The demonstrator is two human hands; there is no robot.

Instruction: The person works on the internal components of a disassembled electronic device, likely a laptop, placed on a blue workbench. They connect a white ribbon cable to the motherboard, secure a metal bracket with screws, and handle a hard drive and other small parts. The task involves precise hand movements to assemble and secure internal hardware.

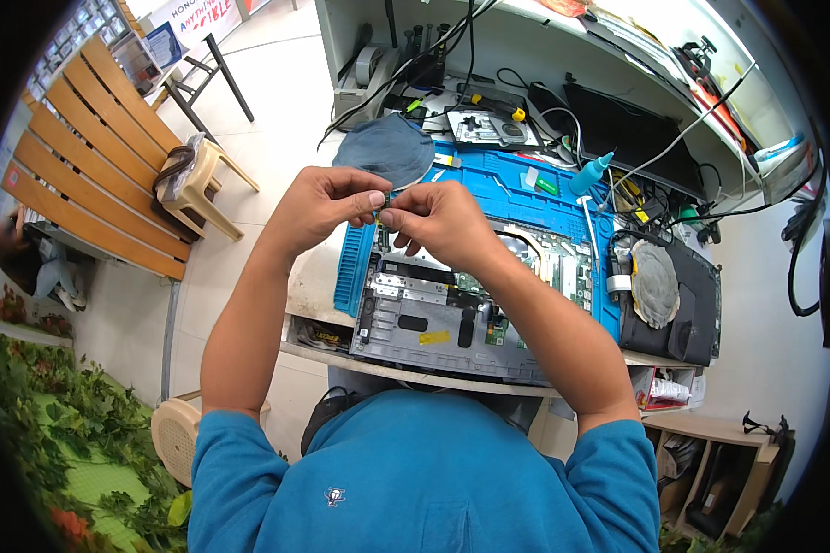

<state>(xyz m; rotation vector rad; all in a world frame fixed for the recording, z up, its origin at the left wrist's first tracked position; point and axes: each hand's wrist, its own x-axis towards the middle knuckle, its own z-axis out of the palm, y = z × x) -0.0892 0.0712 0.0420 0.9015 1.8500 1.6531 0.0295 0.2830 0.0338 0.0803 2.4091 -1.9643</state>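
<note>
My left hand (330, 201) and my right hand (441, 219) meet above the far left corner of an opened laptop base (398, 321). Both are closed in a pinch, fingertips almost touching. Between them is a small, thin part with a bit of green, mostly hidden by my fingers; its kind I cannot make out. The laptop base lies with its insides exposed: a grey metal frame, a strip of yellow tape (433, 337) and a green circuit board (572, 275) on the right. Under it is a blue work mat (349, 276).
A round grey cloth pad (389, 149) lies beyond my hands. A light-blue bottle (592, 173) stands at the mat's far right. Right of the mat is a black laptop part (696, 309) with another round pad (655, 284) on it. Loose cables (470, 46) hang over tools at the back.
</note>
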